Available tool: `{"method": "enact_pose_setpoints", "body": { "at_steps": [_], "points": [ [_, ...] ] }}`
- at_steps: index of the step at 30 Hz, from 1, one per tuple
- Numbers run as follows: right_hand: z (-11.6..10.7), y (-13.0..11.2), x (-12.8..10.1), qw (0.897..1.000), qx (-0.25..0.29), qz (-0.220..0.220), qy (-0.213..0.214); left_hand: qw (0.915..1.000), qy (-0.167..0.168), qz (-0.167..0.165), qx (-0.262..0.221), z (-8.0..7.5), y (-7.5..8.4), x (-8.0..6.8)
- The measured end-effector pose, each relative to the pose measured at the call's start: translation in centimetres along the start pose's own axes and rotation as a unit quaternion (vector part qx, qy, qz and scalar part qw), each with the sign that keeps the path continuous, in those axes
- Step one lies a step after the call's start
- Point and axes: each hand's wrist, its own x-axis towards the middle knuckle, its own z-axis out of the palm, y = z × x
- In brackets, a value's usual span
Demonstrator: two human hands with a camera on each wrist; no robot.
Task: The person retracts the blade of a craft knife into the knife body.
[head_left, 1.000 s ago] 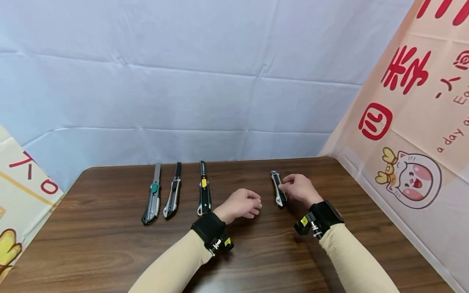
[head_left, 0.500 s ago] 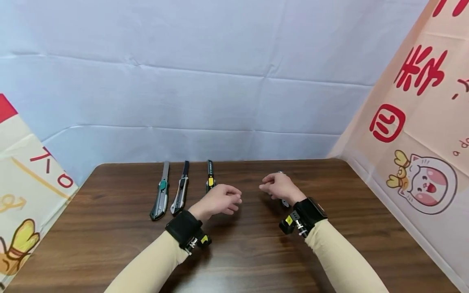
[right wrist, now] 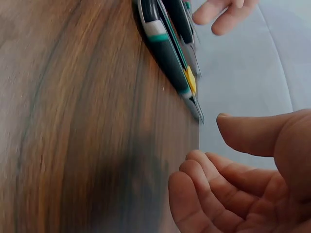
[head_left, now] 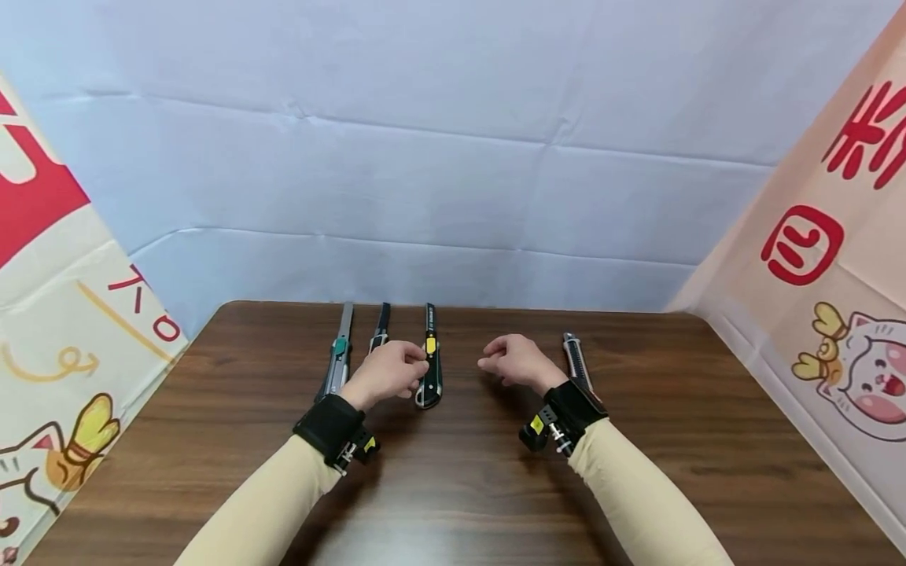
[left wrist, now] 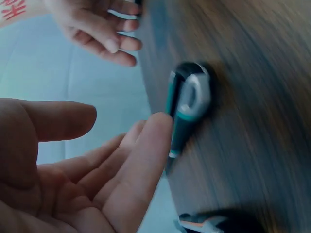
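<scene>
Four utility knives lie on the brown wooden table (head_left: 460,487) in front of you, all pointing toward the far edge. Your left hand (head_left: 388,373) hovers over the row of three on the left, its fingers loosely curled and holding nothing; the fingertips are just beside the yellow-slider knife (head_left: 429,369), though you cannot tell from the head view whether they touch it. The left wrist view shows the palm open, fingers (left wrist: 141,160) relaxed, with a knife butt just past them. The black knife (head_left: 381,334) is partly hidden behind that hand, and the green-slider knife (head_left: 341,354) lies just to its left. Your right hand (head_left: 515,362) floats above bare wood between the yellow-slider knife and the fourth knife (head_left: 575,360), fingers gently curved and gripping nothing; the right wrist view confirms an empty palm. The fourth knife rests apart from the others, just to the right of your right wrist, near its black wrist strap (head_left: 573,409). A pale blue backdrop (head_left: 453,157) stands behind the table
</scene>
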Motion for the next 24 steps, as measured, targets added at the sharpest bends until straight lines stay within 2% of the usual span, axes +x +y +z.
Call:
{"method": "enact_pose_setpoints", "body": {
  "at_steps": [3,7,10,17,21,24],
  "points": [
    [0.5,-0.4,0.2,1.0,-0.006,-0.001,-0.004,0.996,0.017,0.0,0.088,0.4,0.1,0.4],
    [1.0,-0.8,0.5,1.0,-0.008,0.0,-0.01,0.9799,0.036,-0.01,0.196,1.3,0.4,1.0],
    [1.3,-1.0,0.6,1.0,-0.006,0.002,-0.01,0.9678,0.035,-0.028,0.248,2.1,0.9,1.5],
    [1.2,-1.1,0.5,1.0,-0.004,0.005,-0.014,0.94,0.053,-0.073,0.329,3.8,1.7,2.2],
    [1.3,-1.0,0.4,1.0,0.001,0.009,-0.022,0.9311,0.056,-0.088,0.349,4.5,2.0,2.6],
    [1.3,-1.0,0.4,1.0,0.006,0.012,-0.023,0.9295,0.059,-0.097,0.351,4.8,1.9,2.9]
  ]
}}
